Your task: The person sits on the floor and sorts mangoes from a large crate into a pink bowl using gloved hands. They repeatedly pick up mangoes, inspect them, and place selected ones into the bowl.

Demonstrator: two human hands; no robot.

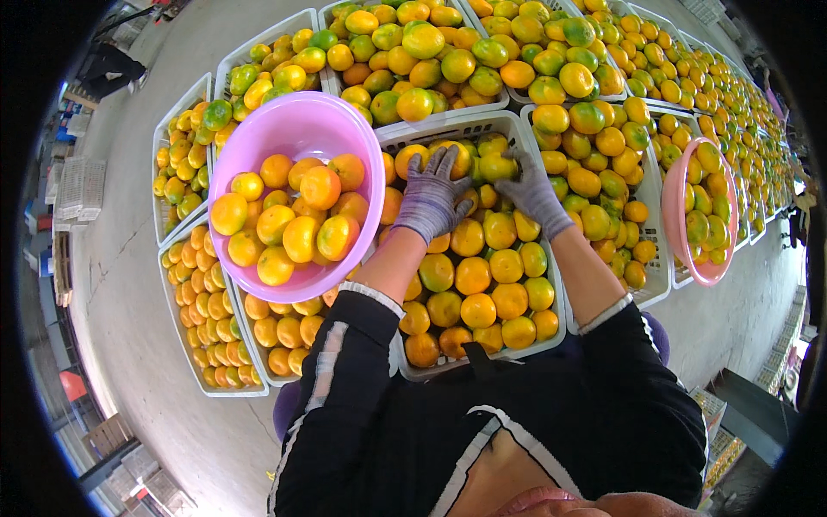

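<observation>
Both my hands wear grey-purple knit gloves and reach into a white plastic crate [561, 284] of yellow-orange mandarins. With its fingers spread, my left hand [434, 194] lies palm down over an orange mandarin [460, 163] near the crate's far side. Its palm side is hidden, so a firm hold cannot be made out. My right hand [533, 197] curls its fingers and thumb around a greenish-yellow mandarin [496, 167]. Nearer my body, mandarins sit in fairly even rows. A pink-purple plastic basin [297, 106] of mandarins stands left of my left hand, above neighbouring crates.
More white crates heaped with green-orange mandarins [423, 71] stand beyond and to the right. A pink basin [672, 213] of mandarins rests at the right. Left are crates with rowed fruit [210, 310], concrete floor [129, 284] and stacked white crates [81, 187]. A person's dark-clothed legs [110, 68] show far left.
</observation>
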